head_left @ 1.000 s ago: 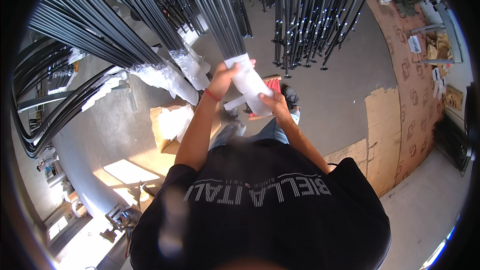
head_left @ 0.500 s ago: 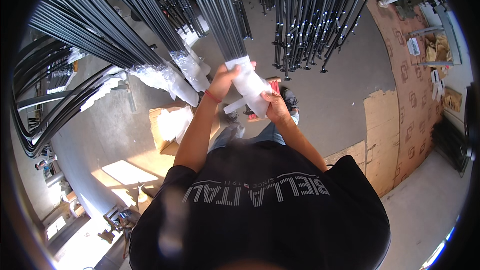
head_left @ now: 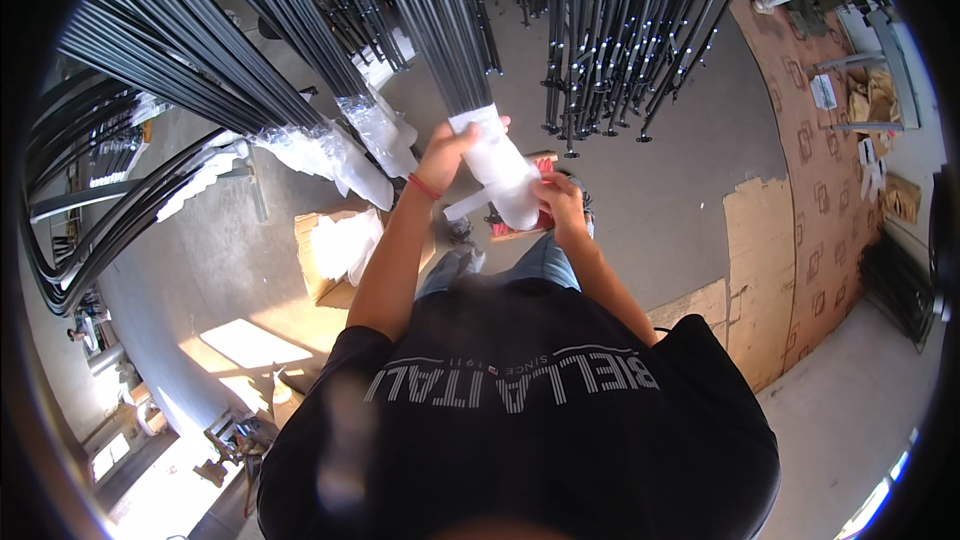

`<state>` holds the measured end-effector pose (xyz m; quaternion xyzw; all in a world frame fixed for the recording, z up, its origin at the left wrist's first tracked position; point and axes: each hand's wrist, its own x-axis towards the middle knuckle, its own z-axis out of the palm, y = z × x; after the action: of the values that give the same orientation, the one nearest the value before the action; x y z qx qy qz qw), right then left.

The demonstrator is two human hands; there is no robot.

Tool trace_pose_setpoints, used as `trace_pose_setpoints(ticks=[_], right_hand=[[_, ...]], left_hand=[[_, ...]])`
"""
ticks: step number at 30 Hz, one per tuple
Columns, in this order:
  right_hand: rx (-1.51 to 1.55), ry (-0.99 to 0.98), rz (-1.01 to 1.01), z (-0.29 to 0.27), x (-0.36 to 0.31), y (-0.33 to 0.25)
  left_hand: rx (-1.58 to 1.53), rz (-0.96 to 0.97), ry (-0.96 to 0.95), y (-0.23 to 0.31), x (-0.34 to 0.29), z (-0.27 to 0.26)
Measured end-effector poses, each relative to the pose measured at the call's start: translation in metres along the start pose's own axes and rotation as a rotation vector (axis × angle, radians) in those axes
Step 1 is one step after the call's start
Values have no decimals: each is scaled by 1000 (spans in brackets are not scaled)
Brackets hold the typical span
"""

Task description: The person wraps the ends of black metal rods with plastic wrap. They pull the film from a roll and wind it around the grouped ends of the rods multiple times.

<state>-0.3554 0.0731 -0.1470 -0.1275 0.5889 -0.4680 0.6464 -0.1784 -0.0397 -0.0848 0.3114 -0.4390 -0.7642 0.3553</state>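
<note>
A bundle of long black tubes slants down toward me from the top, its near end covered by a white foam wrap. My left hand is closed around the wrap's upper part, thumb on top and fingertips showing on the far side. At the wrap's lower right edge, my right hand has its fingers bent and pressed together against the foam; part of the grip is hidden. A narrow white flap sticks out from the wrap's left side. Below it, a red-and-wood object is partly covered.
More wrapped tube bundles lean at the left, beside bent black tubes. An open cardboard box with white sheets stands on the floor. Many thin black rods hang ahead right. Cardboard covers floor at the right.
My right hand has shifted slightly right and up along the wrap's edge, its thumb off the wrap's face. The left hand keeps its hold. The wrapped end has moved slightly left.
</note>
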Motion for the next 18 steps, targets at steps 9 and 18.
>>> trace_pose_setpoints(ticks=[9,18], right_hand=[[-761,310,-385,5,-35,4],[-125,109,-189,12,-16,7]], left_hand=[[-29,14,2,-5,-1,-6],[-33,7,-13,0,-1,-4]])
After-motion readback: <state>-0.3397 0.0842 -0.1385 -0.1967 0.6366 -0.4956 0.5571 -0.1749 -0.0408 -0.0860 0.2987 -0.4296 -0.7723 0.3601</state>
